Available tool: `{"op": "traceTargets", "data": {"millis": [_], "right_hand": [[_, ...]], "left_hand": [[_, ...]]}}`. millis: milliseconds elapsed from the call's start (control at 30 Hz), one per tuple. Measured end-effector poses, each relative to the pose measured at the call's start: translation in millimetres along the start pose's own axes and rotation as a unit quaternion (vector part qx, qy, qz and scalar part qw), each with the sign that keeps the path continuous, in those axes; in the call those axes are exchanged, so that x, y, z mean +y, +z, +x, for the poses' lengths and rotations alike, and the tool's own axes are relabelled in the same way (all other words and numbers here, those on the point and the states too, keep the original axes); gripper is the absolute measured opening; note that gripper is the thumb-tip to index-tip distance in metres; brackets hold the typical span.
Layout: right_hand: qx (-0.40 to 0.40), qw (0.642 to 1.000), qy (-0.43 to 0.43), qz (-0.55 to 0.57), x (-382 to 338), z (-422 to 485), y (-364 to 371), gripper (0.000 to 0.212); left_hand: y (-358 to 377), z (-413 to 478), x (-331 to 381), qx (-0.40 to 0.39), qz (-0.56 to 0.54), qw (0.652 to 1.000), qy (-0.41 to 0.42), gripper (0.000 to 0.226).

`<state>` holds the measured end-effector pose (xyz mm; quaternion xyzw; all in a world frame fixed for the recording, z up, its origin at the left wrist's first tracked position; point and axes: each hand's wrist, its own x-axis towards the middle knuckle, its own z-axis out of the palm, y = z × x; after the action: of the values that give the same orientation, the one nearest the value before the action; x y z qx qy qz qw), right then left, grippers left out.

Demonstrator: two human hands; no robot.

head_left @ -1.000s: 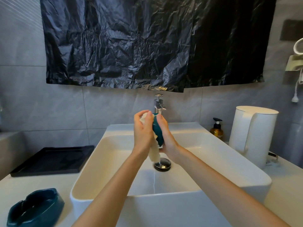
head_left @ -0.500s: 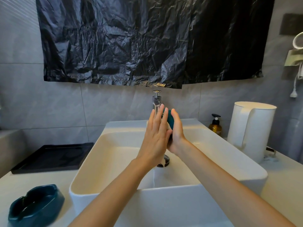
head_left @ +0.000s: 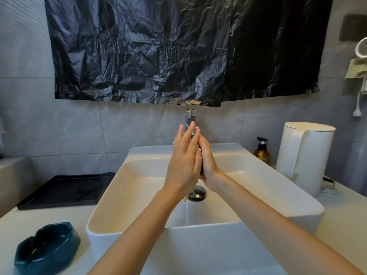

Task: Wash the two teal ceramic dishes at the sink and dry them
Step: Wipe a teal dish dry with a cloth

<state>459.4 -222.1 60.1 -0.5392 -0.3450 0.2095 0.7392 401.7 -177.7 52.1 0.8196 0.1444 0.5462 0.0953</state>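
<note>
Teal dish (head_left: 192, 137) pressed upright between both palms over sink (head_left: 208, 245), left hand (head_left: 184, 165) fingers (head_left: 187, 135) straight, flat on it, right hand (head_left: 208, 159) behind, finger curl can't tell, second teal dish (head_left: 47, 249) on tabletop (head_left: 49, 217) far left

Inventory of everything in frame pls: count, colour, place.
free dish: 1, teal, front left on counter
held dish: 1, teal, between the hands, mostly hidden
basin: 1, white, centre
faucet: 1, chrome, behind basin
drain plug: 1, chrome, basin floor
tray: 1, black, left of basin
pump bottle: 1, amber, right of basin
jug: 1, white, far right
plastic sheet: 1, black, hung above faucet
left hand: 1, fingers straight, covering held dish
right hand: 1, behind held dish, grip hidden
</note>
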Motion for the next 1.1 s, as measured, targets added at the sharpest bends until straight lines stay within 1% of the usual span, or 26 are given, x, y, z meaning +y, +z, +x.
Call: {"op": "traceTargets", "data": {"millis": [33,100,133,200,233,333,367,433,500,567,633,700,767,833,900,933,1000,1100], "right_hand": [[-0.001,1.000,0.000,-0.009,2.2,-0.1,0.4,0.049],[-0.006,1.000,-0.017,-0.022,3.6,-1.7,2.6,0.048],[-0.009,0.999,-0.032,-0.025,2.4,-3.0,3.9,0.047],[-0.008,0.998,-0.059,-0.029,-2.2,-6.1,5.7,0.044],[-0.009,0.997,-0.073,-0.038,-3.3,-7.9,6.5,0.044],[-0.015,0.985,-0.138,-0.106,0.2,-10.4,8.1,0.044],[-0.015,0.977,-0.158,-0.143,1.5,-11.5,8.0,0.044],[-0.021,0.958,-0.194,-0.212,3.9,-13.9,7.0,0.041],[-0.035,0.944,-0.212,-0.251,5.5,-15.8,5.4,0.043],[-0.043,0.933,-0.214,-0.286,7.0,-16.7,5.4,0.048],[-0.041,0.935,-0.211,-0.283,8.0,-15.3,6.4,0.051],[-0.028,0.948,-0.206,-0.240,7.2,-13.0,8.4,0.052],[-0.015,0.966,-0.187,-0.176,4.9,-10.7,9.3,0.052],[-0.011,0.977,-0.166,-0.133,4.0,-9.0,8.4,0.052],[-0.002,0.966,-0.190,-0.175,3.7,-9.7,6.1,0.049],[-0.004,0.955,-0.208,-0.213,4.1,-11.0,4.9,0.049],[-0.015,0.927,-0.242,-0.288,4.8,-14.6,2.6,0.053],[-0.018,0.900,-0.274,-0.340,1.6,-17.7,1.3,0.056]], "left_hand": [[-4.8,-2.2,-6.0,-0.018,-0.059,0.997,0.036,0.050],[-7.6,0.4,-9.8,-0.038,-0.195,0.980,0.017,0.048],[-7.8,5.2,-6.6,-0.046,-0.221,0.974,0.006,0.046],[-11.7,10.3,-6.0,-0.060,-0.223,0.973,0.005,0.045],[-14.5,12.5,-8.0,-0.059,-0.234,0.970,-0.009,0.046],[-21.9,19.3,-16.8,-0.051,-0.290,0.954,-0.062,0.043],[-25.5,21.1,-17.2,-0.059,-0.314,0.944,-0.077,0.040],[-32.1,24.7,-20.4,-0.090,-0.372,0.915,-0.130,0.038],[-38.3,27.0,-26.2,-0.121,-0.413,0.885,-0.180,0.036],[-40.8,29.5,-32.4,-0.136,-0.418,0.873,-0.210,0.036],[-41.6,29.7,-30.7,-0.132,-0.434,0.864,-0.218,0.043],[-41.4,23.9,-20.6,-0.113,-0.461,0.850,-0.227,0.049],[-38.4,17.0,-12.3,-0.101,-0.482,0.839,-0.232,0.051],[-33.7,12.3,-8.0,-0.103,-0.478,0.841,-0.232,0.050],[-34.2,14.7,-9.1,-0.109,-0.474,0.839,-0.243,0.049],[-36.3,17.5,-11.4,-0.107,-0.479,0.832,-0.257,0.049],[-38.5,25.2,-20.4,-0.124,-0.497,0.808,-0.291,0.052],[-39.1,26.5,-30.7,-0.193,-0.504,0.767,-0.347,0.076]]}}
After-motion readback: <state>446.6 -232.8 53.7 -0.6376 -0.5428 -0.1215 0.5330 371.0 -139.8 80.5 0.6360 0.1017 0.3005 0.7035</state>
